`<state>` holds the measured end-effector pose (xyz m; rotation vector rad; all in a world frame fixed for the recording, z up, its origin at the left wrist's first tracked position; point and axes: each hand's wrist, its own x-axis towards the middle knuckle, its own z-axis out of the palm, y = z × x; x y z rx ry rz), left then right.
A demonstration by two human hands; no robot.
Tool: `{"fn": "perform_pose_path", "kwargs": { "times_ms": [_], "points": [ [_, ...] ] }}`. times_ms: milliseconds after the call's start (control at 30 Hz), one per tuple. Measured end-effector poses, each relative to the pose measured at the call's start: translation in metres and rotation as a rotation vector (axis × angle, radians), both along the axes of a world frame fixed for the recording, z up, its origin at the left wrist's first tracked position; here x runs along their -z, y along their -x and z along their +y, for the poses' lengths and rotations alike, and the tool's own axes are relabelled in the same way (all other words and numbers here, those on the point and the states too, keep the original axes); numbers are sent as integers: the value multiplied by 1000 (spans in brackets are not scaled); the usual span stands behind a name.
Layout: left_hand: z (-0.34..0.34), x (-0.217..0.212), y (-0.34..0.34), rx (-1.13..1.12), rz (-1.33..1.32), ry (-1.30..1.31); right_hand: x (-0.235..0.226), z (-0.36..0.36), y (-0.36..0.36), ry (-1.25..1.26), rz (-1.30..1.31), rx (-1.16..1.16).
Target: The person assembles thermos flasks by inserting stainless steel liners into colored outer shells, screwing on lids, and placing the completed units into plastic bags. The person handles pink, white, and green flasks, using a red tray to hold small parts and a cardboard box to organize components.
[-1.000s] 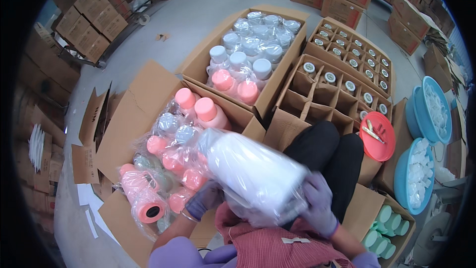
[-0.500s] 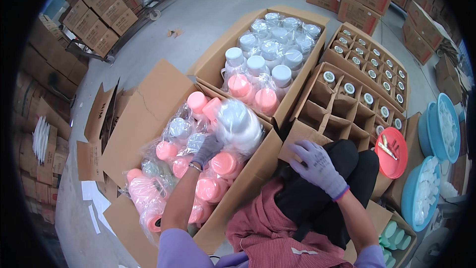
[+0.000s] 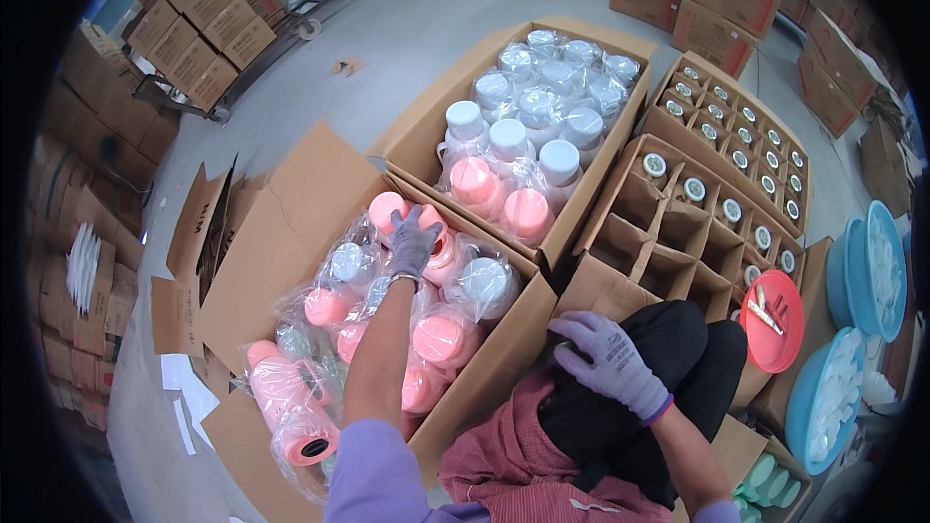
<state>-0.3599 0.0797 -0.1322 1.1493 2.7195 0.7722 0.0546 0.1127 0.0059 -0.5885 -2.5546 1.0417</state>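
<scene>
My left hand (image 3: 413, 247), in a grey glove, reaches into the far end of an open carton (image 3: 489, 353) of plastic-wrapped bottles. Its fingers close over a pink lid (image 3: 432, 220) on a pink bottle (image 3: 443, 261). Close beside it are another pink cap (image 3: 388, 208) and a wrapped white-capped bottle (image 3: 485, 283). My right hand (image 3: 612, 360), also gloved, rests by my bent knee near the partitioned carton. Its fingers curl round something small and greenish, mostly hidden, that I cannot make out. A pink bottle (image 3: 287, 389) lies on its side at the carton's near left.
Beyond stands a carton (image 3: 407, 153) of white- and pink-capped bottles. At right are partitioned cartons (image 3: 620, 276) with round-topped pieces, a red tray (image 3: 775, 334), blue basins (image 3: 804, 407) and green-capped bottles (image 3: 765, 475). Stacked boxes (image 3: 203, 29) line the back.
My left hand has moved farther into the carton, from beside the white-capped bottle to the pink lid. That bottle, blurred before, now sits still and lower. My right hand has shifted slightly nearer me.
</scene>
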Motion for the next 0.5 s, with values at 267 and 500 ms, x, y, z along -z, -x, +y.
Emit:
{"fn": "perform_pose_path", "kwargs": {
  "times_ms": [267,500],
  "points": [
    [-60,-60,-166,166,-785,-655,-8,6,51,220,406,224],
    [-31,-41,-23,360,247,162,-35,86,-108,38,233,820]
  ]
}}
